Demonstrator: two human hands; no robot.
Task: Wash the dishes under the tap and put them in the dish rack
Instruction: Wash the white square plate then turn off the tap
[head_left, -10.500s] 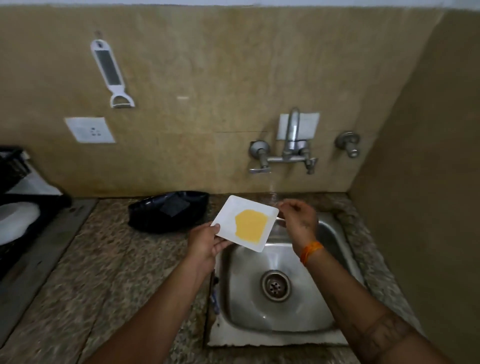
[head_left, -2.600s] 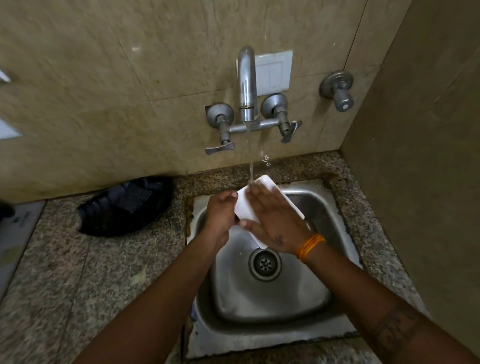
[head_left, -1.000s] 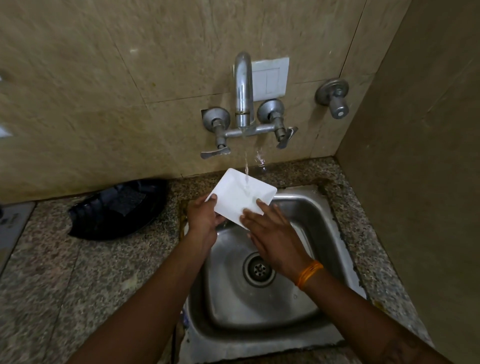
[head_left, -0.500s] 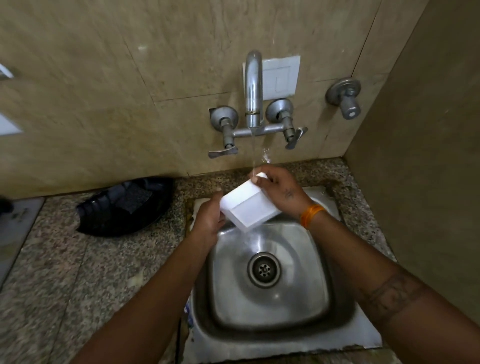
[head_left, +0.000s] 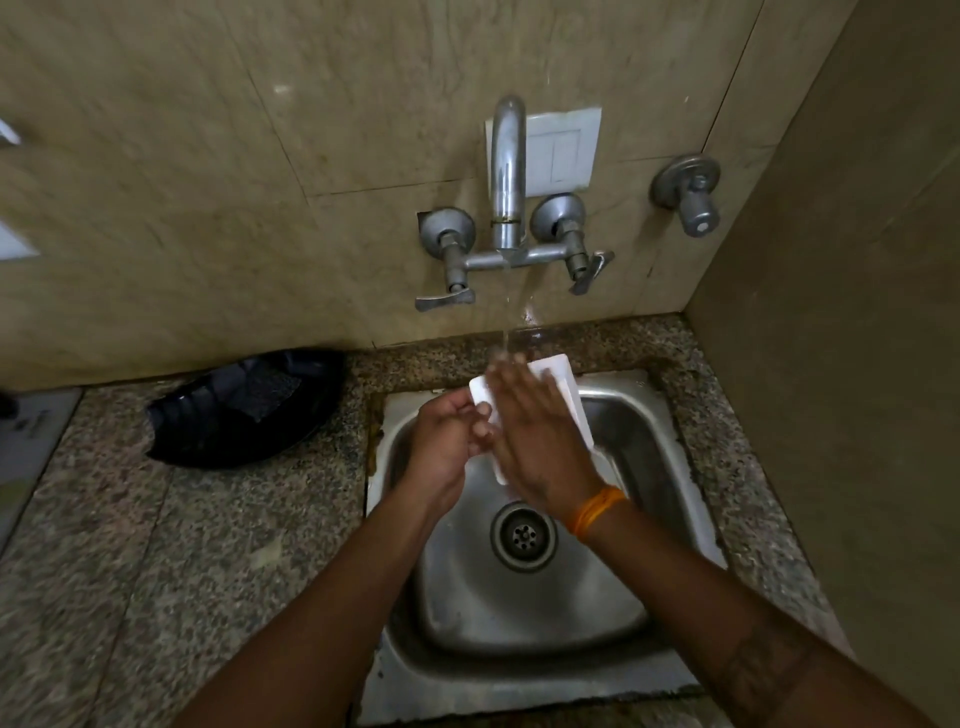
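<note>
Left hand fingers curled, gripping plate edge. Right hand flat, fingers straight, palm down, pressed on plate face. Orange band at right wrist. Both forearms extended forward.

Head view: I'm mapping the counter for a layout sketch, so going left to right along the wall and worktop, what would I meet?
Black tray on the granite counter → left tap handle → tap spout → right tap handle → separate wall valve.
</note>
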